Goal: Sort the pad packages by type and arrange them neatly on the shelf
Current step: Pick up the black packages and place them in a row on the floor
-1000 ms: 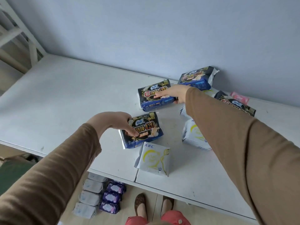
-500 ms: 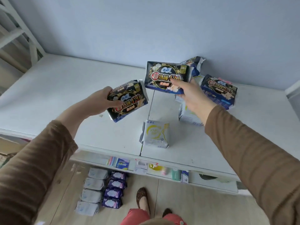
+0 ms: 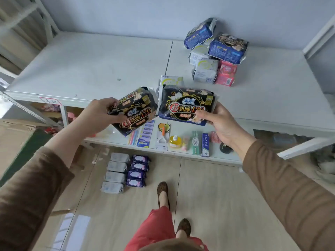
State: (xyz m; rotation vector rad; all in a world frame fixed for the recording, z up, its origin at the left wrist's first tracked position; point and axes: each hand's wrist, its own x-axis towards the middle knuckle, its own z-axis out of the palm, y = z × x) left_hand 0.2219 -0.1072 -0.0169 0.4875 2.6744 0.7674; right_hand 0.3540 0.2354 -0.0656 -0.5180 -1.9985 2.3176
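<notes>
My left hand (image 3: 100, 115) grips a black pad package marked 420 (image 3: 135, 111), tilted, in front of the white shelf top (image 3: 101, 66). My right hand (image 3: 220, 124) holds a second black 420 package (image 3: 186, 104), level, beside the first. A white ABC package (image 3: 171, 80) lies on the shelf just behind them. At the back right sit two blue-black packages (image 3: 227, 48), white ones (image 3: 204, 70) and a pink one (image 3: 226, 73).
On the floor lie two rows of packages, white (image 3: 116, 172) and purple (image 3: 138, 170). The lower shelf (image 3: 181, 153) holds toothpaste boxes, a yellow bottle and small carded items. A cardboard box (image 3: 14, 134) stands at the left. My feet (image 3: 163, 192) are on the wooden floor.
Both hands lifted the black packages off the shelf top and drew them back toward me, over the shelf's front edge. The view tilted down, showing the lower shelf and floor.
</notes>
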